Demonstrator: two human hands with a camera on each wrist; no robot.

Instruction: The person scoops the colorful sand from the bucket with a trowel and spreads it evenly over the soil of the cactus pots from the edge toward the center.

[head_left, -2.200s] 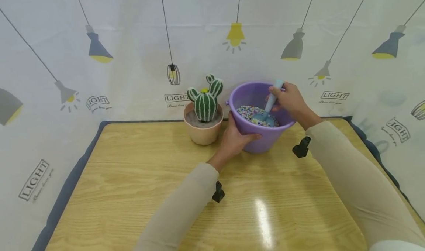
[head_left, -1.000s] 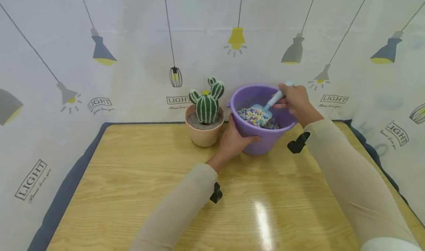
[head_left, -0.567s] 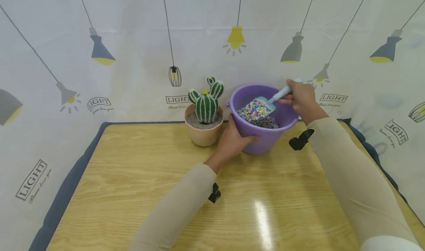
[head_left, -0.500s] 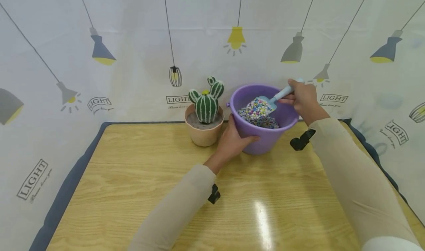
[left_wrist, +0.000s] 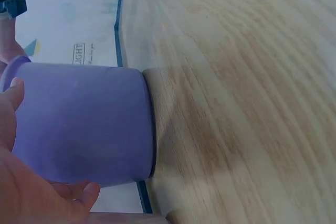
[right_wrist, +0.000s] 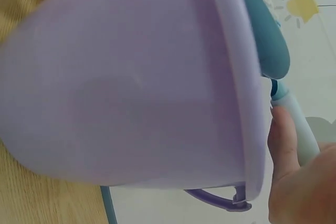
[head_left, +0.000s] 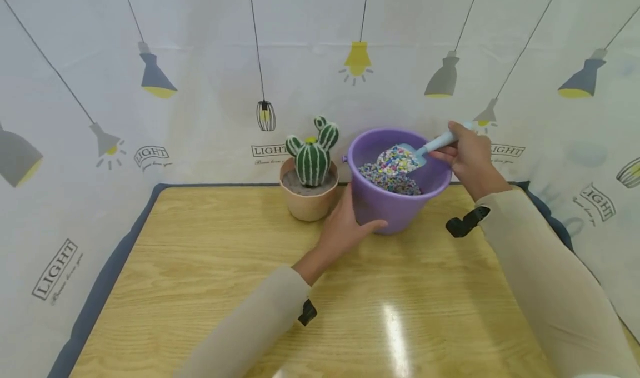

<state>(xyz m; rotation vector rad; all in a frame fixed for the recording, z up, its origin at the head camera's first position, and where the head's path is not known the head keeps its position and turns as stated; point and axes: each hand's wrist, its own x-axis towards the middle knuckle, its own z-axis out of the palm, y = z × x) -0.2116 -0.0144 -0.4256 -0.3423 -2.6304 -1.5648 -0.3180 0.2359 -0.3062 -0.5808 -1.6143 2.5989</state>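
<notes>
A purple bucket (head_left: 382,207) (left_wrist: 84,121) (right_wrist: 131,77) stands at the back of the wooden table (head_left: 210,278), holding coloured pebbles (head_left: 387,180). My right hand (head_left: 467,155) (right_wrist: 296,182) grips the handle of a light blue scoop (head_left: 425,147) (right_wrist: 268,45), lifted above the rim with a heap of pebbles (head_left: 397,159) on it. My left hand (head_left: 345,225) (left_wrist: 31,192) cups the bucket's near left wall with thumb and fingers spread on it.
A knitted green cactus (head_left: 312,154) in a beige pot (head_left: 307,200) stands just left of the bucket. A white sheet printed with lamps (head_left: 150,78) rises behind and at both sides of the table.
The scoop dug into the pebbles, then rose loaded and now sits higher, level with the rim. My left hand slid a little lower on the bucket wall.
</notes>
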